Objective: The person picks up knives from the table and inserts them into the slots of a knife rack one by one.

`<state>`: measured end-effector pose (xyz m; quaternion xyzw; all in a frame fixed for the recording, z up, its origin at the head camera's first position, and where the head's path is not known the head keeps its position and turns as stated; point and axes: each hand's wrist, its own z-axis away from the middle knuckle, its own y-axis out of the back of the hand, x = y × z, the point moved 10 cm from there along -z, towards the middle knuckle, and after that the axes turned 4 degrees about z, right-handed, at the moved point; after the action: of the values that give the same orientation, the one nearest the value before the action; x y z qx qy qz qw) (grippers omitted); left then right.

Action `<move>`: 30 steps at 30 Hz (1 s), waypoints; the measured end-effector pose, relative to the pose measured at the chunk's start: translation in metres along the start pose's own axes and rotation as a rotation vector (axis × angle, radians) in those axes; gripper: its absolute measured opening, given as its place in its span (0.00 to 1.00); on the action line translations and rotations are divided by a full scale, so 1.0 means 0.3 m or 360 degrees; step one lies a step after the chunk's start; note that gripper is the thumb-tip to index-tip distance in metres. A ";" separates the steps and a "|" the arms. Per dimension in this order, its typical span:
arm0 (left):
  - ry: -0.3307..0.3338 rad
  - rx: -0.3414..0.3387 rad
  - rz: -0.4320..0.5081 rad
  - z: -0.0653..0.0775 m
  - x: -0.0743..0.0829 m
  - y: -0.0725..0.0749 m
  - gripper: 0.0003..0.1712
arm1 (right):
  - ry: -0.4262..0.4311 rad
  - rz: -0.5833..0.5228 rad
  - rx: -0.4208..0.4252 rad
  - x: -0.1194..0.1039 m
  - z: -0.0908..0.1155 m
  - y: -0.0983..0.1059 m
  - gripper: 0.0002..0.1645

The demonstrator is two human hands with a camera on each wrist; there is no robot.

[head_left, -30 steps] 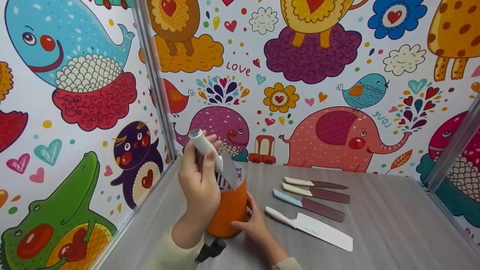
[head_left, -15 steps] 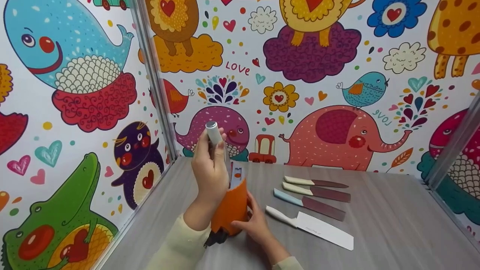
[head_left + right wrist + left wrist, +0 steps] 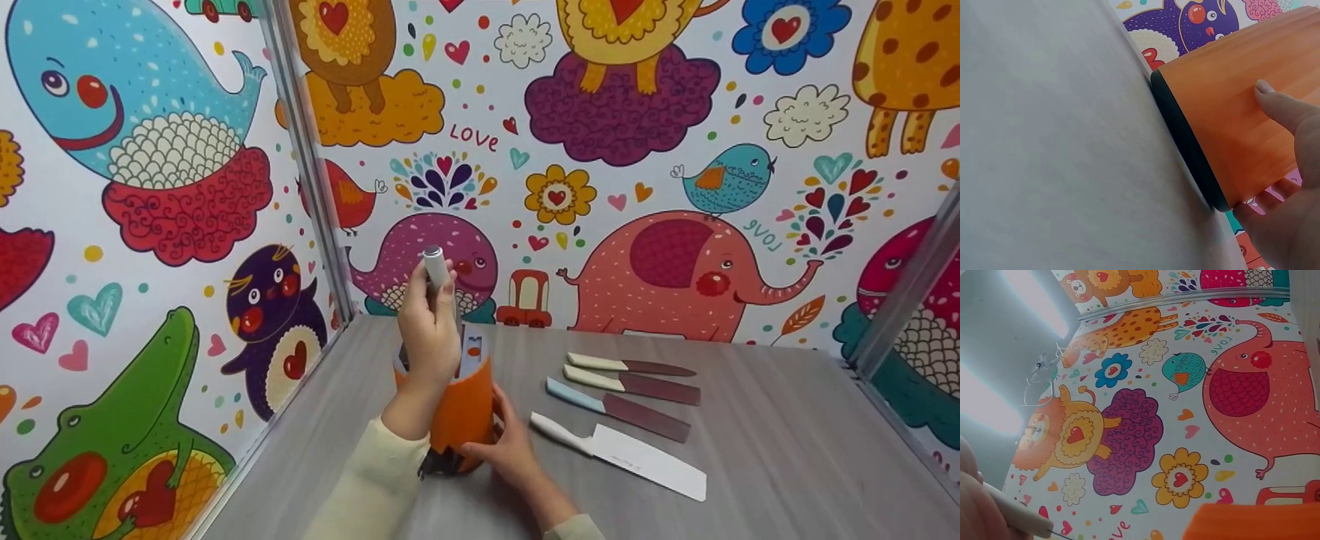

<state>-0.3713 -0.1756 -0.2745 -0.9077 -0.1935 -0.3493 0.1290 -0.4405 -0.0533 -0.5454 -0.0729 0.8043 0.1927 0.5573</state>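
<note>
My left hand (image 3: 429, 334) grips a knife by its white handle (image 3: 435, 264), upright over an orange knife block (image 3: 466, 412). Only a sliver of the blade shows beside the fingers, at the block's slotted top (image 3: 474, 351); its tip is hidden. In the left wrist view, the pale handle (image 3: 1023, 516) pokes out of the hand near the orange rim (image 3: 1255, 523). My right hand (image 3: 514, 446) holds the block's right side. Its thumb lies along the orange wall (image 3: 1219, 118) in the right wrist view, with the fingers curled round the other side.
Right of the block, several knives lie on the grey table (image 3: 765, 450): a white cleaver (image 3: 649, 461), a blue-handled knife (image 3: 619, 411), and cream-handled knives (image 3: 634, 382) farther back. Cartoon-printed panels (image 3: 480, 176) stand behind and at both sides.
My left hand has moved right and a little forward, turning the knife from a slant to nearly upright over the block. My right hand has stayed on the block.
</note>
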 end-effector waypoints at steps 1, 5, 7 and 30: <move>0.0016 0.0004 0.0002 -0.001 -0.018 0.000 0.23 | 0.0009 -0.0002 0.0001 -0.001 -0.001 0.000 0.64; 0.0097 0.0009 0.0005 -0.001 -0.081 -0.002 0.24 | 0.0035 0.0001 0.0014 -0.006 -0.002 0.003 0.65; 0.0135 0.0000 -0.0005 0.002 -0.105 -0.006 0.25 | 0.0023 0.0009 0.0018 -0.004 -0.002 0.006 0.65; 0.0539 -0.0208 -0.0187 0.024 -0.299 -0.047 0.26 | 0.0011 0.0009 0.0032 -0.021 -0.001 0.003 0.64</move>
<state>-0.4345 -0.1836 -0.3397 -0.8295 -0.1986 -0.5158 0.0799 -0.4388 -0.0532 -0.5392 -0.0657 0.8083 0.1859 0.5547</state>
